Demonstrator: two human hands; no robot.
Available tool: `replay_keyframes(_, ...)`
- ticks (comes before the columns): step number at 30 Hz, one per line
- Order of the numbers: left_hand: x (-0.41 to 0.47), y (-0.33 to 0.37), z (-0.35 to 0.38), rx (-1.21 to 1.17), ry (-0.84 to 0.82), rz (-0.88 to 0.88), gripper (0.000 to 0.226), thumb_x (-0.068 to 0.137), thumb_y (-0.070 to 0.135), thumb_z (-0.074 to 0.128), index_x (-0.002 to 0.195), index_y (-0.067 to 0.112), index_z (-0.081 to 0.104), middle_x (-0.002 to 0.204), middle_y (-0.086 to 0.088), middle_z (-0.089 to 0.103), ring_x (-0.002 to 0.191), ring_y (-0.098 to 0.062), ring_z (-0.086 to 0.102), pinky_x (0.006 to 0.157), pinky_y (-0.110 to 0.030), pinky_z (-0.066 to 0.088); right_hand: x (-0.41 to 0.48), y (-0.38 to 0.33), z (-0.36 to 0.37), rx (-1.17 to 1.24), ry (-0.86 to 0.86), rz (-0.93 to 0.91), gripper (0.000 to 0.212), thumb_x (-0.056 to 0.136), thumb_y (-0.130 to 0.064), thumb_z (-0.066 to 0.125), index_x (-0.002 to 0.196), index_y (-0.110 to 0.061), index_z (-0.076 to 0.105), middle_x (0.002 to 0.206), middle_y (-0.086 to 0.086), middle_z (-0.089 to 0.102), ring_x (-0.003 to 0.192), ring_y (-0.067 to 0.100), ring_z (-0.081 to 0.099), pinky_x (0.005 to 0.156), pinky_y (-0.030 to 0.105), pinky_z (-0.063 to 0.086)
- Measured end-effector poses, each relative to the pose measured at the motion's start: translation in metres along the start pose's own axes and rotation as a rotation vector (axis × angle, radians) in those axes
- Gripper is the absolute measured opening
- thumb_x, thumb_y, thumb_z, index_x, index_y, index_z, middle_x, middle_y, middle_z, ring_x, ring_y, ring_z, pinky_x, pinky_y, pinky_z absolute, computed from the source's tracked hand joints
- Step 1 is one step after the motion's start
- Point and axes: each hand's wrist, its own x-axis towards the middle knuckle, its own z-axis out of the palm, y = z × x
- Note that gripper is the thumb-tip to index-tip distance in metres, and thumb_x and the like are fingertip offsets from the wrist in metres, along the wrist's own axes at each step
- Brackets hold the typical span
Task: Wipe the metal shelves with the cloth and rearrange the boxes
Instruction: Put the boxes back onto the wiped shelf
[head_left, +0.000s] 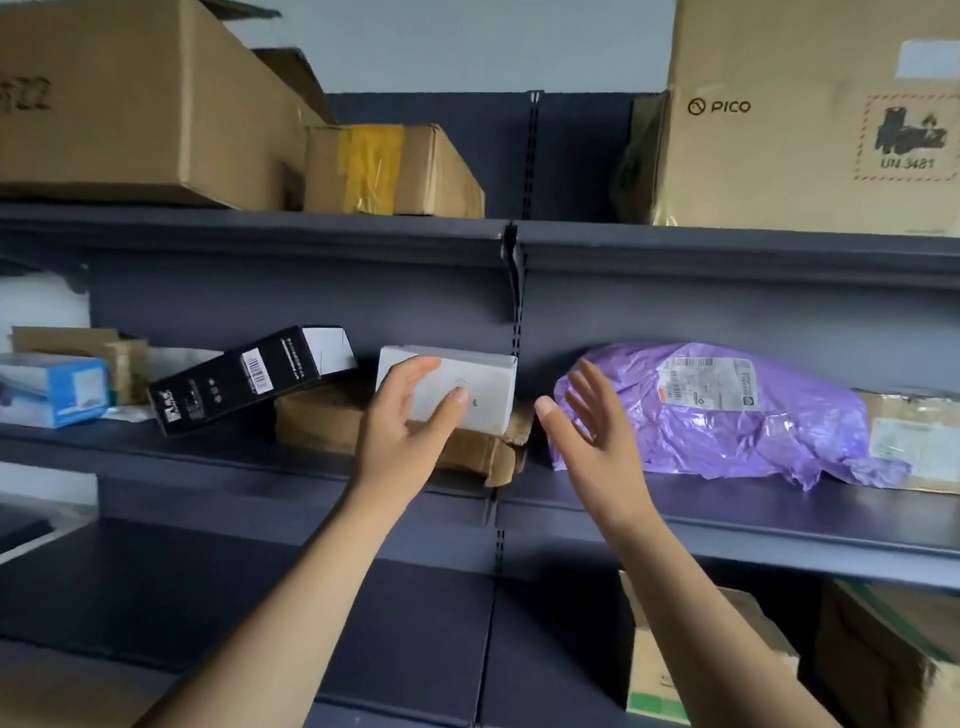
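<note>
Box (488, 395), white, faint print, resting on crumpled brown parcel (322, 421)

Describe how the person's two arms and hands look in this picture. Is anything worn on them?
The left forearm and the right forearm are bare down to the picture's lower edge; no sleeve shows. The left hand and the right hand wear no gloves. No ring, watch, bracelet or marking is visible on the fingers or wrists.
</note>
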Motion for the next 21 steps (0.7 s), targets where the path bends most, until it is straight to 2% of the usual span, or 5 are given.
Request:
replay_keyframes(5, 0.047, -0.034, -0.036, 0.019, 0.045, -0.019, 0.046, 0.093, 0.025, 0.072, 0.135, 0.022, 0.055, 0.137, 0.015, 0.056, 0.128, 0.008, 0.047, 0.114, -0.024, 0.034, 0.033, 0.019, 0.036, -0.028, 0.06, 0.03, 0.083, 0.083, -0.048, 0.076, 0.154, -0.034, 0.036, 0.155, -0.009, 0.043, 0.139, 0.005, 0.043, 0.118, 0.034, 0.036)
replay_keyframes(9, 0.079, -0.056, -0.042, 0.06, -0.041, -0.143, 0.076, 0.081, 0.051, 0.075, 0.146, 0.032, 0.042, 0.15, 0.017, 0.043, 0.138, 0.003, 0.036, 0.108, -0.021, 0.029, 0.061, 0.03, 0.054, -0.037, 0.112, 0.089, 0.088, 0.085, -0.046, 0.077, 0.158, -0.029, 0.03, 0.16, -0.005, 0.038, 0.143, 0.011, 0.041, 0.118, 0.037, 0.036)
replay_keyframes(16, 0.118, -0.076, -0.046, 0.053, -0.176, -0.326, 0.099, 0.082, 0.05, 0.079, 0.159, 0.031, 0.021, 0.163, 0.013, 0.027, 0.143, -0.007, 0.032, 0.096, -0.019, 0.034, 0.096, 0.056, 0.069, -0.164, 0.056, 0.177, 0.099, 0.082, -0.053, 0.077, 0.16, -0.018, 0.026, 0.16, -0.003, 0.038, 0.142, 0.014, 0.042, 0.117, 0.033, 0.036)
replay_keyframes(19, 0.129, -0.088, -0.05, 0.118, -0.215, -0.363, 0.108, 0.074, 0.059, 0.081, 0.159, 0.03, 0.023, 0.162, 0.011, 0.03, 0.144, -0.01, 0.034, 0.106, -0.026, 0.031, 0.099, 0.06, 0.07, -0.159, 0.032, 0.193, 0.077, 0.084, -0.048, 0.079, 0.145, -0.013, 0.047, 0.125, -0.018, 0.063, 0.116, 0.008, 0.061, 0.106, 0.03, 0.044)
replay_keyframes(21, 0.136, -0.093, -0.05, 0.13, -0.243, -0.393, 0.114, 0.067, 0.063, 0.083, 0.159, 0.029, 0.025, 0.16, 0.011, 0.033, 0.142, -0.01, 0.037, 0.105, -0.026, 0.032, 0.1, 0.065, 0.072, -0.129, 0.003, 0.175, 0.064, 0.077, -0.052, 0.081, 0.121, -0.011, 0.061, 0.104, -0.011, 0.074, 0.1, 0.009, 0.071, 0.101, 0.039, 0.053)
